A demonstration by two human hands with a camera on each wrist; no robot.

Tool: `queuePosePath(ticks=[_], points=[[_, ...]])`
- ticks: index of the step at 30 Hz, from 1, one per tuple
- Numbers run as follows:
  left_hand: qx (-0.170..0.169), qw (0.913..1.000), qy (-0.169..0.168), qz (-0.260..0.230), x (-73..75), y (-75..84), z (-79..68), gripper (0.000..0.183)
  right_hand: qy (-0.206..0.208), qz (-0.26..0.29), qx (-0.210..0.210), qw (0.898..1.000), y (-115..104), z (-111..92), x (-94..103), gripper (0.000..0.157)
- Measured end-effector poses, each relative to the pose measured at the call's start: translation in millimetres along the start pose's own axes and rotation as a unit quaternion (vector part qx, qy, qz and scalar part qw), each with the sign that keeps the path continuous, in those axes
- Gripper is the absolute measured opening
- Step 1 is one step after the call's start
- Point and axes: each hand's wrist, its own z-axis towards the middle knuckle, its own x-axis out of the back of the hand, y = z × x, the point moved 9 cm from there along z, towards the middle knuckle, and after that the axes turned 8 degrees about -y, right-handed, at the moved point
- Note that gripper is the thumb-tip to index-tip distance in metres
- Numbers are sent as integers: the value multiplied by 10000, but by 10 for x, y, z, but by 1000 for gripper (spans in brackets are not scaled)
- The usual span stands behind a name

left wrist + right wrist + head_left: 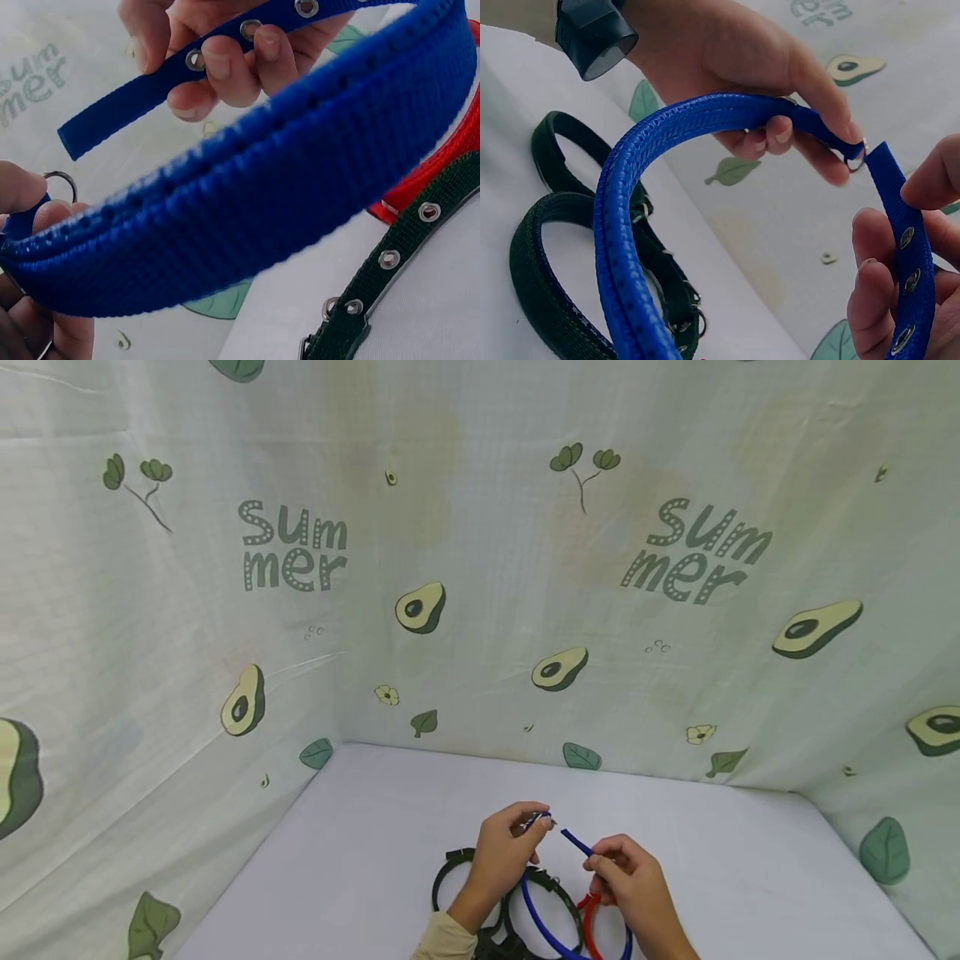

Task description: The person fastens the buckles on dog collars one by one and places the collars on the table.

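Note:
A blue collar [255, 187] with metal eyelets is held up between both hands, its loop curving below them. My left hand [504, 850] grips the end with the metal ring [854, 159], between thumb and fingers. My right hand [633, 881] pinches the opposite strap end [889, 176], which carries several eyelets. The cut tip of that strap points at the ring and stands close to it; in the head view a small gap shows between them. Fingers of the left hand partly hide the hardware at its end.
Dark green collars [536, 262] lie on the white table [360, 843] below the hands. A red collar [589, 931] lies beside them, under the right hand. A printed cloth [480, 552] with avocados and leaves hangs behind and at the sides.

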Motion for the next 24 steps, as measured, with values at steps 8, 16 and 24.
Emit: queuePosePath(ticks=[8, 16, 24], points=[[13, 9998, 160, -150, -20, 75, -33, 18, 45, -76, -89, 9999, -4, 3, -5, 10], [82, 9996, -121, -229, -110, 130, -79, 19, 231, -137, -77, 9996, -20, -31, 11, 16], [66, 9991, -367, -176, -168, 148, -74, 21, 359, -50, 116, 9993, -71, -45, 26, 14]])
